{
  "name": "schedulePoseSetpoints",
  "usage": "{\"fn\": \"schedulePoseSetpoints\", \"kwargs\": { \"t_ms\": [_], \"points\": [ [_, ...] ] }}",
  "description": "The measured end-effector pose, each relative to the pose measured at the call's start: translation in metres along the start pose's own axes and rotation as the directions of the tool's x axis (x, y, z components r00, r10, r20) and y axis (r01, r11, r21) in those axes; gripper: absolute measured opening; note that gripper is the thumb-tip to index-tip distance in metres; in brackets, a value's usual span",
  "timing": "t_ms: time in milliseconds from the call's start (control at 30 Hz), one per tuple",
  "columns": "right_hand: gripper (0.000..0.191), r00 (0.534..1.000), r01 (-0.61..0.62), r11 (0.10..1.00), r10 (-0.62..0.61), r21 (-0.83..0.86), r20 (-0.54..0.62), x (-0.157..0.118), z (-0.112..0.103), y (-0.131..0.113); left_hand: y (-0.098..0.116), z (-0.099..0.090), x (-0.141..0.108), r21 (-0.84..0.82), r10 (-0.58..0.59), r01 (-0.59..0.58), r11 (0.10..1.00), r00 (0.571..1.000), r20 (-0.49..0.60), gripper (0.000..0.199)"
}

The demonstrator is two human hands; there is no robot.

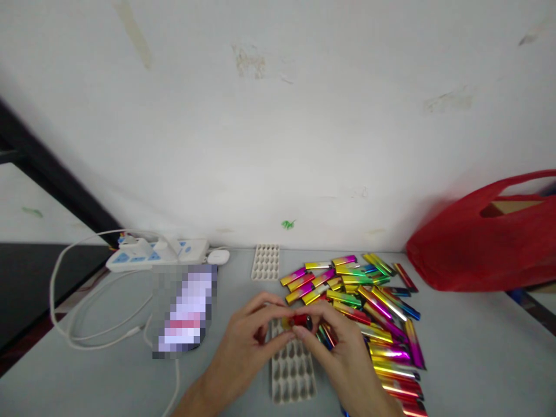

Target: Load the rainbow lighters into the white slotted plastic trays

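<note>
My left hand [254, 330] and my right hand [336, 336] meet at the lower middle, their fingertips pinching a small red and yellow shiny tube [300, 321] with a dark end. The left fingers hold its yellow end, the right fingers its red, dark-tipped end. Just beneath them lies a grey-white tray [294, 376] with rows of small hollows; its upper part is partly hidden by my hands. To the right spreads a loose pile of shiny metallic tubes [382, 304] in yellow, red, purple, green and blue.
A second small tray [266, 262] stands near the wall. On the left are a pixelated phone [186, 313], a white power strip [158, 255], a small white case [218, 256] and looping white cables [91, 346]. A red bag [478, 249] sits at the right.
</note>
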State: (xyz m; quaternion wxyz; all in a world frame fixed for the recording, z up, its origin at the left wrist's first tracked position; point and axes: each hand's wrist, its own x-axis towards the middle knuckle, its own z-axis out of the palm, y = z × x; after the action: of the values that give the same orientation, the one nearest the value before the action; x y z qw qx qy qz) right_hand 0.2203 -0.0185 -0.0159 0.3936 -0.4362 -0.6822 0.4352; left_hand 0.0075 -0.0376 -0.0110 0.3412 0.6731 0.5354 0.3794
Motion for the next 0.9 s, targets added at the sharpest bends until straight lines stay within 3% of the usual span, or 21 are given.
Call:
{"fn": "schedulePoseSetpoints", "kwargs": {
  "t_ms": [133,300,567,733,900],
  "points": [
    [0.022,1.0,0.001,1.0,-0.001,0.001,0.002,-0.001,0.003,0.005,-0.008,-0.002,-0.001,0.091,0.09,-0.09,0.992,0.996,0.006,0.015],
    [0.023,0.997,0.048,0.992,-0.054,0.117,0.048,-0.002,0.005,0.001,-0.014,-0.006,-0.002,0.146,0.248,-0.251,0.957,0.968,0.042,0.02],
    [0.022,0.995,0.001,0.982,-0.02,0.188,0.097,-0.004,0.005,-0.004,-0.004,-0.006,-0.001,0.076,0.174,-0.177,0.981,0.984,0.037,0.007],
    [0.033,0.985,-0.123,0.945,0.078,0.304,0.154,-0.008,0.002,-0.012,0.001,-0.005,-0.001,0.071,0.123,-0.125,0.99,0.992,0.04,0.016],
    [0.041,0.976,-0.196,0.914,0.147,0.355,0.16,-0.012,-0.001,-0.013,-0.003,-0.013,0.001,0.155,0.05,-0.037,0.987,0.995,-0.084,0.036]
  ]
}}
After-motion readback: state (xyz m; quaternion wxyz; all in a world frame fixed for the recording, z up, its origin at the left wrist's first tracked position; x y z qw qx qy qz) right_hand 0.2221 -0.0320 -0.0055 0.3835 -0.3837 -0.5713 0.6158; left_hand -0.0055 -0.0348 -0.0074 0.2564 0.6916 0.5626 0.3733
